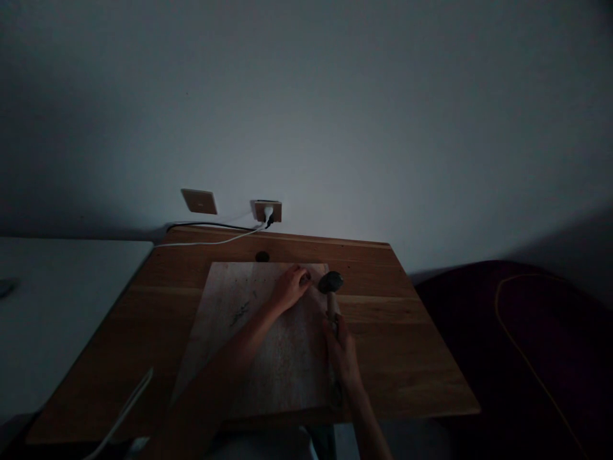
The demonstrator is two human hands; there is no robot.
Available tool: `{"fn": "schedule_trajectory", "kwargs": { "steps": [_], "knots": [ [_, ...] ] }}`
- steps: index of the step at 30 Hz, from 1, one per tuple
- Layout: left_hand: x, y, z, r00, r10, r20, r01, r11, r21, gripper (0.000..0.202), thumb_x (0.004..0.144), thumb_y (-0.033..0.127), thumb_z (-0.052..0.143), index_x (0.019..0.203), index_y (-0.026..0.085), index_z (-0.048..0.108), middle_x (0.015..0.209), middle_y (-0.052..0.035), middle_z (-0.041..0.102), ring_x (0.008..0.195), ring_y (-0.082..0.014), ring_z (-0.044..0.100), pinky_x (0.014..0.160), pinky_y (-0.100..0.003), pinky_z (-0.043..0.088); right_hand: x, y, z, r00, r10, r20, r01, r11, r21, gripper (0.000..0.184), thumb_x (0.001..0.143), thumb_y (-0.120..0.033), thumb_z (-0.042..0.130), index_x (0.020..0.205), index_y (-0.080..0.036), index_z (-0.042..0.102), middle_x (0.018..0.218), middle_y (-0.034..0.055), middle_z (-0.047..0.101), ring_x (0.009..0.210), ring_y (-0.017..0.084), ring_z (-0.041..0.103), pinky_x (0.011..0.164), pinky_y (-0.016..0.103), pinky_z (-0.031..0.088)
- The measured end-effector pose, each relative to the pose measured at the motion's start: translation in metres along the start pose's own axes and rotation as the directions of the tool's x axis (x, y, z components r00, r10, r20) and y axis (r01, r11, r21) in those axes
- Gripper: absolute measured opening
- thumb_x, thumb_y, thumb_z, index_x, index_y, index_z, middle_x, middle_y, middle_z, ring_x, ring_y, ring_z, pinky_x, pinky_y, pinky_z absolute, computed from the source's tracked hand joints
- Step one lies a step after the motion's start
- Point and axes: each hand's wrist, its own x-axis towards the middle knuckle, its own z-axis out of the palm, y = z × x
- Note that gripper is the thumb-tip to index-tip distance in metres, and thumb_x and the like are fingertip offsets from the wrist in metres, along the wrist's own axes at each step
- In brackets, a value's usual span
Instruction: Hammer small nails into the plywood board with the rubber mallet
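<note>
A pale wooden board (268,345) lies on a brown wooden table (397,345). My left hand (290,287) rests near the board's far right corner, fingers pinched on something small that I cannot make out. My right hand (342,354) is wrapped round the wooden handle of a hammer (331,284). The hammer's dark head hovers just right of my left fingertips, close to touching them. The scene is dim.
A wall socket (267,211) with a white plug and a switch plate (198,201) sit on the wall behind the table. White and black cables (211,241) run along the table's far edge. A white surface (57,306) adjoins at left; a dark seat (517,358) at right.
</note>
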Motion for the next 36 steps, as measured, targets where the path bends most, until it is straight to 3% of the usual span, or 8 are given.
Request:
{"fn": "schedule_trajectory", "kwargs": {
  "steps": [6,9,15,18,23,28,30,36],
  "knots": [
    [-0.0008,0.0005,-0.0023,0.999,0.036,0.022,-0.036,0.999,-0.017,0.012,0.094,0.013,0.068,0.098,0.022,0.076,0.108,-0.0059,0.071,0.101,-0.0210,0.071,0.093,-0.033,0.056,-0.0010,-0.0016,-0.0002,1.000,0.007,0.001,-0.007,1.000,-0.020,0.066,0.094,-0.072,0.056,0.128,-0.017,0.070,0.118,0.0197,0.082,0.113,0.039,0.077,0.083,0.040,0.059],
    [-0.0011,0.0007,-0.0022,0.999,0.032,0.014,-0.032,0.999,-0.015,0.013,0.092,0.018,0.073,0.104,0.022,0.075,0.110,-0.0059,0.071,0.104,-0.0224,0.070,0.094,-0.034,0.056,-0.0023,-0.0032,-0.0003,1.000,-0.002,0.016,0.002,1.000,-0.018,0.065,0.095,-0.072,0.054,0.127,-0.018,0.069,0.116,0.0175,0.083,0.111,0.037,0.077,0.082,0.038,0.059],
    [0.0009,-0.0014,0.0005,1.000,0.001,0.005,0.000,1.000,-0.009,0.006,0.094,0.018,0.072,0.098,0.021,0.074,0.107,-0.0060,0.070,0.098,-0.0219,0.070,0.090,-0.034,0.056,-0.0020,-0.0027,-0.0004,1.000,-0.005,0.016,0.005,1.000,-0.013,0.062,0.095,-0.069,0.054,0.126,-0.017,0.069,0.119,0.0187,0.082,0.113,0.036,0.076,0.086,0.039,0.058],
    [0.0013,-0.0013,0.0002,1.000,0.018,0.025,-0.018,1.000,-0.013,0.012,0.095,0.013,0.068,0.098,0.022,0.077,0.107,-0.0061,0.071,0.100,-0.0215,0.071,0.092,-0.033,0.056,-0.0007,-0.0012,-0.0002,1.000,-0.006,0.002,0.006,1.000,-0.014,0.060,0.094,-0.068,0.055,0.123,-0.018,0.070,0.118,0.0180,0.082,0.111,0.036,0.077,0.087,0.040,0.058],
    [0.0006,-0.0015,0.0005,1.000,0.020,0.021,-0.020,1.000,-0.010,0.017,0.093,0.020,0.074,0.109,0.022,0.076,0.114,-0.0071,0.070,0.105,-0.0232,0.070,0.097,-0.036,0.057,-0.0003,-0.0017,0.0006,1.000,-0.014,-0.013,0.014,1.000,-0.011,0.057,0.093,-0.068,0.057,0.120,-0.019,0.071,0.119,0.0165,0.082,0.111,0.035,0.076,0.091,0.041,0.057],
    [0.0016,-0.0036,0.0026,1.000,-0.003,0.013,0.003,1.000,0.006,0.006,0.094,0.018,0.071,0.097,0.021,0.075,0.108,-0.0063,0.069,0.099,-0.0225,0.069,0.092,-0.035,0.057,-0.0008,-0.0045,-0.0002,1.000,-0.011,0.008,0.011,1.000,-0.008,0.057,0.094,-0.069,0.055,0.116,-0.019,0.071,0.114,0.0165,0.082,0.106,0.034,0.077,0.085,0.039,0.058],
    [0.0017,-0.0034,0.0019,1.000,0.009,0.027,-0.009,1.000,0.004,0.012,0.095,0.014,0.067,0.096,0.022,0.076,0.106,-0.0062,0.069,0.099,-0.0217,0.069,0.091,-0.034,0.056,-0.0006,-0.0048,-0.0008,1.000,-0.012,0.016,0.012,1.000,-0.006,0.057,0.093,-0.068,0.056,0.118,-0.019,0.070,0.114,0.0165,0.082,0.106,0.035,0.077,0.084,0.038,0.058],
    [0.0005,-0.0009,-0.0011,0.999,0.016,0.031,-0.015,1.000,-0.009,0.019,0.092,0.020,0.075,0.110,0.022,0.076,0.115,-0.0070,0.070,0.106,-0.0236,0.070,0.096,-0.035,0.056,-0.0007,-0.0044,-0.0013,1.000,-0.007,0.020,0.007,1.000,-0.003,0.056,0.093,-0.068,0.056,0.117,-0.020,0.071,0.113,0.0162,0.082,0.108,0.035,0.077,0.085,0.038,0.058]
  ]
}}
